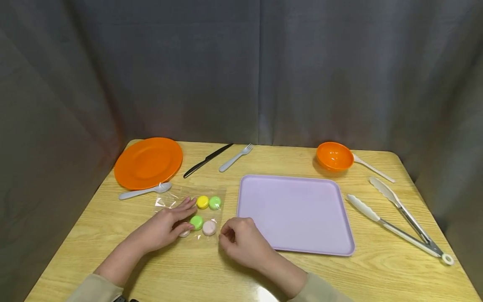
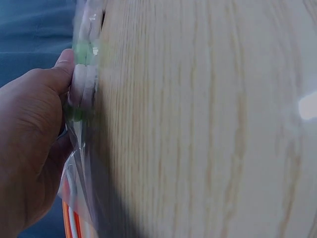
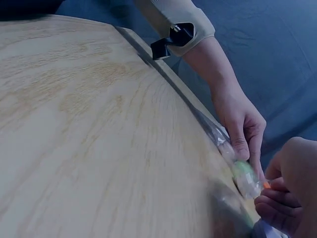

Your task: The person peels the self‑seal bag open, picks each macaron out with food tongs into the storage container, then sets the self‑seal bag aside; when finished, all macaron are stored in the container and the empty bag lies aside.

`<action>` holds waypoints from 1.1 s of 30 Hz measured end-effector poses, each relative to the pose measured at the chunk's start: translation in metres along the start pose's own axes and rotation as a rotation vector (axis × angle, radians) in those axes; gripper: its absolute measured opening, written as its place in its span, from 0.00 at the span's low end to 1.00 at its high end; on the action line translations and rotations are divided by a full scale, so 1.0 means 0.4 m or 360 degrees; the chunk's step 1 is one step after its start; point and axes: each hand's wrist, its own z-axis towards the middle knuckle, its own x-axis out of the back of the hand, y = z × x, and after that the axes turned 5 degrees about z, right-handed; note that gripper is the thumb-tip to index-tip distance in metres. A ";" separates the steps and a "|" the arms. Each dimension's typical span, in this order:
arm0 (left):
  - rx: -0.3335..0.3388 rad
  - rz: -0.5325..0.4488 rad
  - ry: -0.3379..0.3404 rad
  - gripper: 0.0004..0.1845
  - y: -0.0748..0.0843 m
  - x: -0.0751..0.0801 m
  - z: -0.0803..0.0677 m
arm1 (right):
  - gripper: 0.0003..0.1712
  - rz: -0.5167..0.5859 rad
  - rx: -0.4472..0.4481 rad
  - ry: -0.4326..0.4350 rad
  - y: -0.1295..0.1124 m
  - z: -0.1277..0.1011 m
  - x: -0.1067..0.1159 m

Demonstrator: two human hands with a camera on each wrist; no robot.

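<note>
A clear plastic bag lies flat on the table with several macarons inside: a yellow one, green ones, and pale pink ones. My left hand rests on the bag's left part, fingers spread and thumb beside a green macaron; in the left wrist view the thumb presses the bag's film next to a pale macaron. Curled at the bag's right edge, my right hand pinches that edge between thumb and index finger. The right wrist view shows both hands close together at the bag.
Right of the bag lies a lilac tray. An orange plate and white spoon are at left, a black knife and white fork behind. An orange bowl, another white utensil and spread tongs occupy the right.
</note>
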 end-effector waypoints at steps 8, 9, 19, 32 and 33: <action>0.0024 -0.0028 -0.0009 0.31 0.002 0.000 -0.001 | 0.12 -0.0166 -0.0052 -0.0081 -0.014 0.047 -0.031; 0.0014 -0.0026 -0.0002 0.31 0.000 -0.001 -0.001 | 0.10 -0.0183 -0.0042 -0.0080 -0.014 0.051 -0.034; 0.0001 -0.0025 -0.0003 0.31 -0.005 0.001 -0.001 | 0.08 0.0021 -0.0192 0.0018 -0.011 0.053 0.010; -0.0034 -0.0015 0.0057 0.31 0.001 -0.003 -0.005 | 0.10 0.0047 -0.0240 0.0045 0.003 0.061 0.043; -0.0043 -0.0018 0.0059 0.30 0.002 -0.005 -0.003 | 0.14 0.0024 -0.0238 0.0022 0.003 0.067 0.037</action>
